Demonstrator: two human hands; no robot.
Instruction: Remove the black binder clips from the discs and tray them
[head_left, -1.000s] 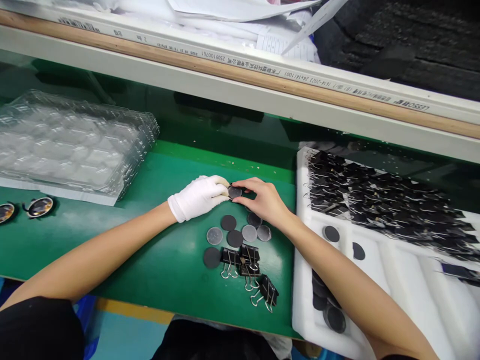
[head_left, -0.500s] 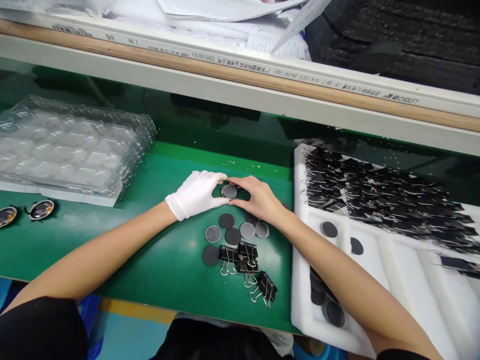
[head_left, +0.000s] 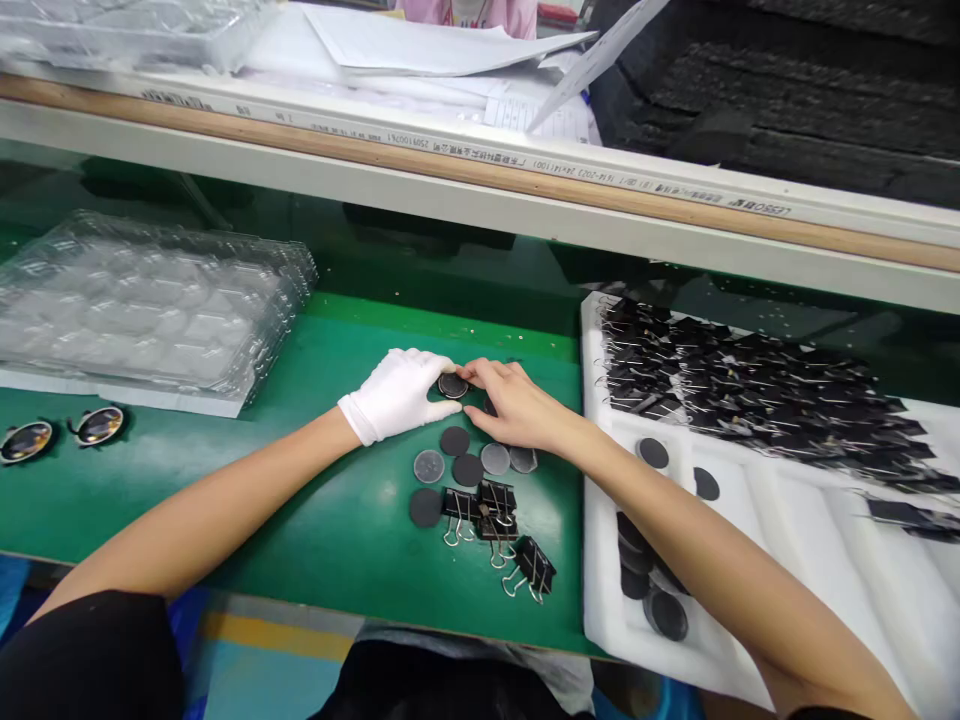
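My left hand (head_left: 401,393), in a white glove, pinches a small stack of dark round discs (head_left: 453,385) between thumb and fingers. My bare right hand (head_left: 514,402) is curved at the stack's right side, its index fingertip at the rim and its thumb slightly apart. Below lie loose black discs (head_left: 468,470) and clear greyish discs (head_left: 429,466), flat on the green table (head_left: 322,530). Nearer to me are several black binder clips (head_left: 498,512) with wire handles. Part of another disc is hidden under my right hand.
At right, a white foam tray (head_left: 591,480) holds rows of black binder clips (head_left: 750,390) and loose discs (head_left: 664,614). Stacked clear plastic trays (head_left: 150,310) and two oval tinted pieces (head_left: 100,426) lie left. A rail (head_left: 480,165) crosses behind; a person in pink (head_left: 510,15) is beyond.
My right thumb has moved slightly away from the discs. Their top now looks darker, with a visible rim. The camera view has shifted a little.
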